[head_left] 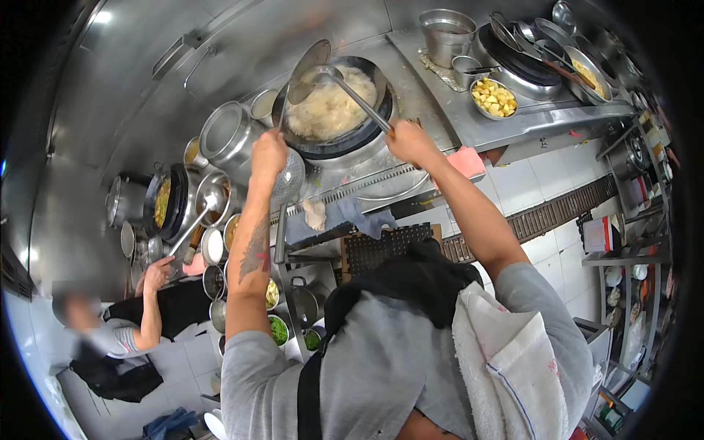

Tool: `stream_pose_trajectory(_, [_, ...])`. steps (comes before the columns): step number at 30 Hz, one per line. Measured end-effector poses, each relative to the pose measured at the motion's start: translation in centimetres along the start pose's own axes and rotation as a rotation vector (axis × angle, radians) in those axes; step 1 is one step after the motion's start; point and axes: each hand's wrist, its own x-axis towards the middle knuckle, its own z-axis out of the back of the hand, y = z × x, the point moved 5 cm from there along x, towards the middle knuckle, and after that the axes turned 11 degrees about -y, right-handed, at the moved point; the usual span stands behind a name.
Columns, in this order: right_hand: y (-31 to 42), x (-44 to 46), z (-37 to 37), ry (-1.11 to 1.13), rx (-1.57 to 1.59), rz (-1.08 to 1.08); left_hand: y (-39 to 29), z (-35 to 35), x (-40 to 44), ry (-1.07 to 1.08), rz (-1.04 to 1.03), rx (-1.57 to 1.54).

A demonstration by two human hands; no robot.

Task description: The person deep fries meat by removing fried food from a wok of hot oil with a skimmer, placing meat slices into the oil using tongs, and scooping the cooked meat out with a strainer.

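A large black wok [381, 92] holds pale, bubbling, foamy contents [330, 110]. My left hand [269, 152] is closed round the handle of a flat round strainer [315, 60], which is raised over the wok's left side. My right hand [412, 142] grips the long handle of a metal ladle [356, 95]; its bowl is over the wok, close to the strainer. A perforated metal scoop [288, 177] lies below my left wrist, beside the wok.
A bowl of yellow chunks [493, 99] and metal pots [446, 40] stand at the right. Another person [121, 337] at the left holds a ladle [209, 202] near a second wok [163, 202]. A pink cloth [466, 163] lies on the counter edge.
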Motion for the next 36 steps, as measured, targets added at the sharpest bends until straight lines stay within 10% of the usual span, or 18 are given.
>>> stream_pose_trajectory(8, [-11.3,-12.4,3.1,0.041,0.392,-0.555,-3.9,-1.3,5.2,0.062,0.117,-0.086])
stream_pose_trajectory(13, [-23.8,-14.1,1.3,-0.03,-0.015,-0.369,-11.9,-9.6,13.5,0.085,-0.151,-0.072])
stream_pose_trajectory(24, [-23.8,-13.4,4.8,0.012,0.001,-0.397,-19.9,-35.5,22.6,0.303,-0.223,0.219])
stream_pose_trajectory(29, [-25.0,-14.0,2.7,0.003,0.042,-0.433,-17.2,-28.7,24.8,0.043,-0.308,0.213])
stream_pose_trajectory(31, [-25.1,-14.3,1.8,-0.021,0.112,-0.468,-14.2,-23.7,21.9,0.305,0.281,-0.345])
stream_pose_trajectory(36, [-20.9,-10.2,6.7,-0.238,0.271,-0.298,-8.9,-12.6,12.3,0.416,0.689,-0.86])
